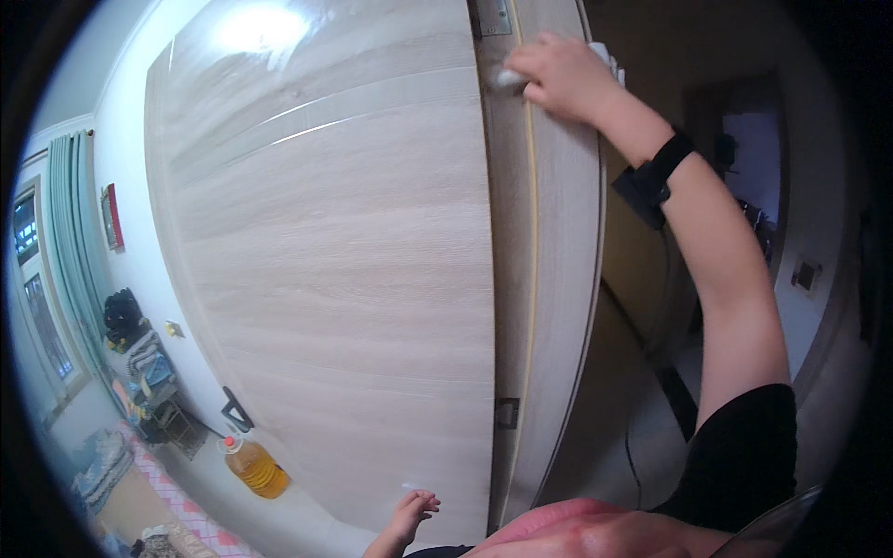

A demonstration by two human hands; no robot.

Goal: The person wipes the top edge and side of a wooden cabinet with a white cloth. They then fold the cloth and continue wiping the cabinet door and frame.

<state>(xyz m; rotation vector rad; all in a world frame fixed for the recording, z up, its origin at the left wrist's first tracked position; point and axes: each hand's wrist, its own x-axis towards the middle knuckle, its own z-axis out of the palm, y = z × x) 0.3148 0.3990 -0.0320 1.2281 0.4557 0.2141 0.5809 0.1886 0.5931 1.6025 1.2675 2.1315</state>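
My right hand is raised high at the door frame, closed on a crumpled white cloth. The cloth presses against the inner face of the frame, just below a metal hinge; more white shows behind the hand. Low down, my left hand hangs in front of the bottom of the wood-grain door. Its fingers are loosely bent and somewhat apart, and nothing shows in them. The door stands open along the left of the frame.
A dark strap with a box circles my right wrist. On the floor beyond the door stands a jug of yellow oil with a red cap. A cluttered rack and green curtain are far left. Dark cables hang at right.
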